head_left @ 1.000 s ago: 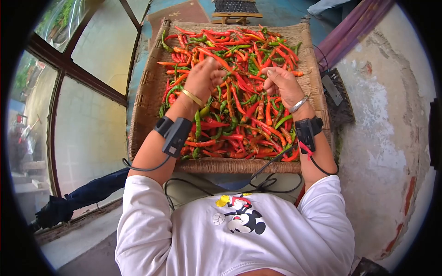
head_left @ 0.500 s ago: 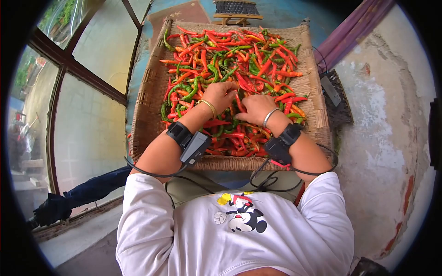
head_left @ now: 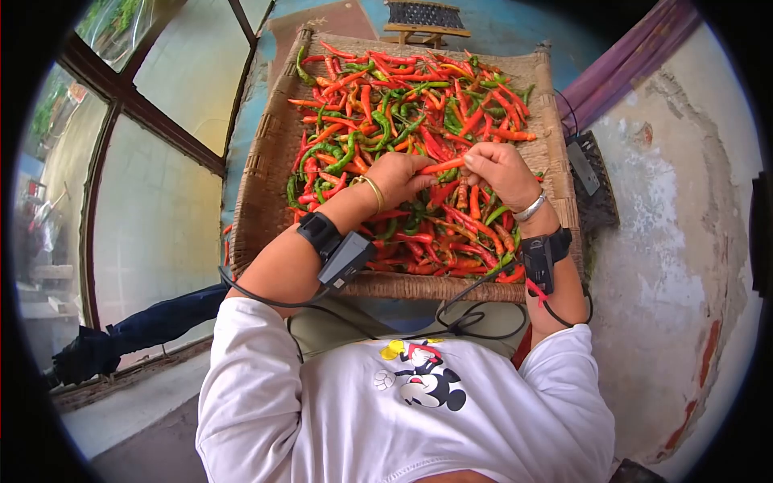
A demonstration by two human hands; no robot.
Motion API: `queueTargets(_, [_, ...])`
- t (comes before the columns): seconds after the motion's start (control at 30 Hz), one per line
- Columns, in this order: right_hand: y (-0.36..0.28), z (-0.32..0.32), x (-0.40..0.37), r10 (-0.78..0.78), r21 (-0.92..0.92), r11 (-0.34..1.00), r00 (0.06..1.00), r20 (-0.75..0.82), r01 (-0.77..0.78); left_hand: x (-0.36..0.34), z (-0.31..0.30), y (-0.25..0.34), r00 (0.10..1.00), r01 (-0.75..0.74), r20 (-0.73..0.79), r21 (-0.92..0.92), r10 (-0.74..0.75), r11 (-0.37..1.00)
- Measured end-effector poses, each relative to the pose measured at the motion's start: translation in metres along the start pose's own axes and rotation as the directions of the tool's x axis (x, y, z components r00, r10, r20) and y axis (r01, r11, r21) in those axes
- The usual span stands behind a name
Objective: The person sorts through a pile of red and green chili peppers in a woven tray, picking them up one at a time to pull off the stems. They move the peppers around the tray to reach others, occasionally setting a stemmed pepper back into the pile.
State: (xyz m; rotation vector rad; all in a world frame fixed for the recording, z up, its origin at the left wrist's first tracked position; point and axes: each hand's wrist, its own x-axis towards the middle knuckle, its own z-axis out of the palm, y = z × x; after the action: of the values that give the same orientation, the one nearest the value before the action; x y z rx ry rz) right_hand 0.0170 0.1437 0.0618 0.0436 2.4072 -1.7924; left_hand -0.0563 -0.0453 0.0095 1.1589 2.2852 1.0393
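Observation:
An orange-red chili pepper (head_left: 442, 167) stretches between my two hands above the pile. My left hand (head_left: 397, 179) is closed on one end of it, with fingers and thumb pinched. At the other end, my right hand (head_left: 501, 175) grips the pepper's tip between thumb and forefinger. Beneath them, a woven tray (head_left: 268, 173) holds a heap of red, orange and green chili peppers (head_left: 366, 101). Several peppers lie right under my wrists, partly hidden by my hands.
A small stool with a woven seat (head_left: 425, 16) stands beyond the tray. Dark cables (head_left: 463, 322) loop across my lap from the wrist devices. Framed glass panes (head_left: 161, 209) are on the left, with a dark folded umbrella (head_left: 161, 330); a peeling wall (head_left: 652, 233) is on the right.
My right hand has moved right and turned upward. The chili pepper, upright between my hands before, now lies nearly level, held at both ends. My left hand has shifted slightly.

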Motion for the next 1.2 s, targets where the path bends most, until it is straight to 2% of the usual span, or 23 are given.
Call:
queueTargets(0.07, [0.018,-0.006,0.005,0.010,0.102,0.995,1.000,-0.013,-0.009,0.000,0.000,0.002,0.999,0.046,0.022,-0.070,-0.044,0.996])
queueTargets(0.13, [0.032,-0.008,0.010,0.094,0.398,0.915,0.994,-0.058,-0.063,-0.001,0.004,0.004,0.995,0.095,0.058,-0.139,-0.087,0.986])
queueTargets(0.17, [0.036,-0.009,0.011,0.099,0.444,0.894,0.993,-0.068,-0.058,-0.002,0.006,0.005,0.990,0.140,0.057,-0.292,-0.129,0.946])
queueTargets(0.2, [0.041,-0.011,0.013,0.102,0.446,0.893,0.992,-0.068,-0.061,-0.002,0.008,0.006,0.983,0.180,0.061,-0.440,-0.171,0.880])
queueTargets(0.27, [0.051,-0.014,0.014,0.163,0.546,0.835,0.980,-0.112,-0.076,0.000,0.011,-0.001,0.985,0.171,0.071,-0.511,-0.156,0.843])
queueTargets(0.33, [0.057,-0.013,0.016,0.191,0.567,0.819,0.972,-0.134,-0.083,-0.001,0.008,-0.001,0.992,0.122,0.062,-0.717,-0.111,0.686])
queueTargets(0.4, [0.061,-0.013,0.016,0.286,0.632,0.760,0.951,-0.119,-0.150,-0.002,0.002,0.002,0.992,0.119,0.061,-0.718,-0.108,0.686])
queueTargets(0.53, [0.058,-0.006,0.016,0.244,0.692,0.694,0.969,0.031,-0.197,-0.001,-0.012,-0.003,0.995,0.070,0.013,-0.822,-0.103,0.566])
queueTargets(0.57, [0.057,-0.003,0.016,0.245,0.691,0.695,0.969,0.033,-0.199,0.001,-0.017,-0.006,0.979,0.039,-0.072,-0.852,-0.191,0.522])
queueTargets(0.63, [0.053,0.004,0.018,0.166,0.165,0.974,0.985,-0.047,-0.157,0.009,-0.029,-0.018,0.928,-0.096,-0.234,-0.903,-0.291,0.419])
queueTargets(0.67, [0.054,0.008,0.019,0.166,0.164,0.974,0.985,-0.043,-0.157,0.012,-0.032,-0.025,0.900,-0.196,-0.312,-0.914,-0.305,0.356])
queueTargets(0.7, [0.059,0.013,0.018,-0.037,-0.290,0.956,0.999,0.022,0.042,0.011,-0.038,-0.017,0.837,-0.235,-0.356,-0.919,-0.416,0.316])
queueTargets(0.73, [0.064,0.018,0.017,-0.191,-0.662,0.705,0.967,0.169,0.255,0.011,-0.039,-0.018,0.836,-0.236,-0.357,-0.920,-0.417,0.315])
queueTargets(0.77, [0.068,0.021,0.016,-0.158,-0.771,0.565,0.956,0.248,0.293,0.012,-0.040,-0.020,0.779,-0.165,-0.339,-0.923,-0.527,0.349])
queueTargets(0.8, [0.070,0.022,0.016,-0.158,-0.773,0.561,0.955,0.251,0.296,0.013,-0.040,-0.022,0.707,-0.091,-0.324,-0.923,-0.628,0.373])
queueTargets(0.87, [0.073,0.024,0.016,-0.164,-0.793,0.508,0.942,0.293,0.335,0.011,-0.029,-0.028,0.709,-0.036,-0.334,-0.896,-0.621,0.442])
queueTargets(0.93, [0.065,0.026,0.013,-0.154,-0.807,0.498,0.948,0.279,0.318,0.005,-0.016,-0.022,0.893,0.113,-0.220,-0.736,-0.393,0.667])
queueTargets(0.97, [0.061,0.026,0.013,-0.145,-0.820,0.490,0.955,0.260,0.297,0.003,-0.010,-0.019,0.892,0.111,-0.221,-0.738,-0.395,0.666])
queueTargets(1.0, [0.059,0.026,0.014,-0.145,-0.820,0.486,0.954,0.263,0.300,0.001,-0.004,-0.013,0.945,0.154,-0.162,-0.549,-0.286,0.821])
queueTargets(1.03, [0.058,0.024,0.015,-0.202,-0.792,0.523,0.948,0.246,0.316,0.000,0.000,-0.009,0.979,0.157,-0.075,-0.328,-0.192,0.931])
queueTargets(1.07, [0.056,0.023,0.017,-0.256,-0.760,0.557,0.940,0.226,0.334,-0.001,0.004,-0.007,0.978,0.157,-0.080,-0.333,-0.194,0.930])
queueTargets(1.13, [0.050,0.023,0.016,-0.304,-0.728,0.601,0.937,0.175,0.331,-0.004,0.009,-0.003,0.991,-0.034,-0.123,0.070,0.043,0.997])
queueTargets(1.2, [0.046,0.022,0.015,-0.346,-0.691,0.647,0.932,0.111,0.323,-0.004,0.007,-0.002,0.991,-0.031,-0.125,0.064,0.039,0.997])
